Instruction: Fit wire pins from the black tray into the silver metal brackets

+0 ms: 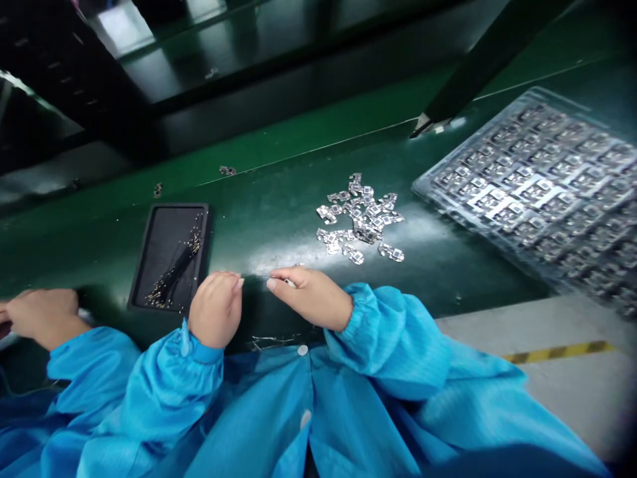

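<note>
My left hand is closed in a pinch at the near edge of the green bench. My right hand pinches too, facing it a short distance away. Between the fingertips runs a thin dark wire, held at both ends. A small white piece shows at the right thumb and forefinger; its kind is unclear. Just beyond the left hand, a black tray bears a bundle of thin black wires with light-coloured ends. Small silvery circuit boards lie in a loose pile past my right hand.
On the right, a clear plastic tray holds rows of similar boards. Two stray boards, one being this board, lie toward the back. A dark post rises behind the bench. At far left is a co-worker's hand.
</note>
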Demonstrator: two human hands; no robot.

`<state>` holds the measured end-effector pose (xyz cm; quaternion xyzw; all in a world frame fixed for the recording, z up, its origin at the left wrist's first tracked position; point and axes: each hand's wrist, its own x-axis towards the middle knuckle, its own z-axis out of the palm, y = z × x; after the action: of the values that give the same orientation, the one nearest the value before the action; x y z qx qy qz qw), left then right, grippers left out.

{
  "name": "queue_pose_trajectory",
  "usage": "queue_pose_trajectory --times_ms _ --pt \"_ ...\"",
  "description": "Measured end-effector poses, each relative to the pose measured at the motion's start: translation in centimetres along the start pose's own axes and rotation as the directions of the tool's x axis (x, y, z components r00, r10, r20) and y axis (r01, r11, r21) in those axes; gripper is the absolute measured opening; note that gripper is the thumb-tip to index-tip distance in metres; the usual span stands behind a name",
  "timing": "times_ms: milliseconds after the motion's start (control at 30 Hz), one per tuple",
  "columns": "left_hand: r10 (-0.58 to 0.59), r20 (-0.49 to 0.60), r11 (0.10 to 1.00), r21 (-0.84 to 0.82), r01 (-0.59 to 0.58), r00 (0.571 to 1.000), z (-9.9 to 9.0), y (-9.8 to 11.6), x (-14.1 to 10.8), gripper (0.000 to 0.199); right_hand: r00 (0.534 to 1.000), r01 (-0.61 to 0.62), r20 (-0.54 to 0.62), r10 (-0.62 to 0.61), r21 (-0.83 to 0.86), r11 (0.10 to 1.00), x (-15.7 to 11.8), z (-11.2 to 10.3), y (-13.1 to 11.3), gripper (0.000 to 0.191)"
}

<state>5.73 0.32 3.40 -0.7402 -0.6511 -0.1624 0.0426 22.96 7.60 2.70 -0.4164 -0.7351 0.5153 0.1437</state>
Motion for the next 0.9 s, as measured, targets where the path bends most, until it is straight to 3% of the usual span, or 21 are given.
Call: queue_pose_trajectory --times_ms 133,200,300,400,467,567,633,733,800,900 --pt "0.067 -0.026 0.998 -0.001 -0.068 0.997 1.2 1.4 -0.4 0.013 0.977 -0.197 0.109 0.185 0.112 0.974 -1.1 -0.5 0.9 0.030" --pt "0.103 -0.021 0.994 -0.029 -0.104 0.994 2.0 2.5 -0.8 0.014 0.918 -0.367 0.224 0.327 0.168 0.915 -1.7 -0.5 1.7 0.029" --pt "0.151 0.011 0.982 -0.116 -0.148 0.989 3.2 4.2 -1.4 0.014 0.793 -0.593 0.394 0.465 0.326 0.736 -2.3 -0.4 2.6 0.023" --pt "0.120 -0.023 0.982 -0.146 -0.122 0.993 4.3 5.2 -1.5 0.013 0.762 -0.648 0.432 0.483 0.517 0.559 -2.3 -0.2 3.2 0.017" --pt "0.079 -0.068 0.987 -0.135 -0.087 0.995 5.2 5.3 -1.2 0.012 0.788 -0.595 0.346 0.510 0.640 0.486 -1.9 -0.1 3.6 0.018" --pt "0.024 -0.085 0.995 -0.099 -0.032 0.996 6.6 4.9 -0.4 0.013 0.815 -0.380 0.038 0.578 0.788 0.484 -0.9 0.1 4.3 0.024" --pt "0.003 -0.057 0.998 -0.064 -0.007 0.998 7.5 4.7 0.0 0.016 0.795 -0.240 -0.192 0.576 0.772 0.589 -0.3 0.2 4.8 0.028" --pt "-0.008 -0.016 1.000 -0.022 0.008 1.000 8.4 4.6 0.3 0.017 0.766 -0.098 -0.475 0.433 0.579 0.809 0.0 0.7 5.4 0.032" --pt "-0.007 -0.005 1.000 -0.017 0.007 1.000 8.6 4.7 0.3 0.017 0.738 0.002 -0.614 0.280 0.417 0.909 0.0 1.3 5.8 0.030" --pt "0.006 0.008 1.000 -0.021 -0.006 1.000 8.5 4.7 0.3 0.015 0.682 0.141 -0.727 0.081 0.239 0.961 -0.1 2.2 6.4 0.025"
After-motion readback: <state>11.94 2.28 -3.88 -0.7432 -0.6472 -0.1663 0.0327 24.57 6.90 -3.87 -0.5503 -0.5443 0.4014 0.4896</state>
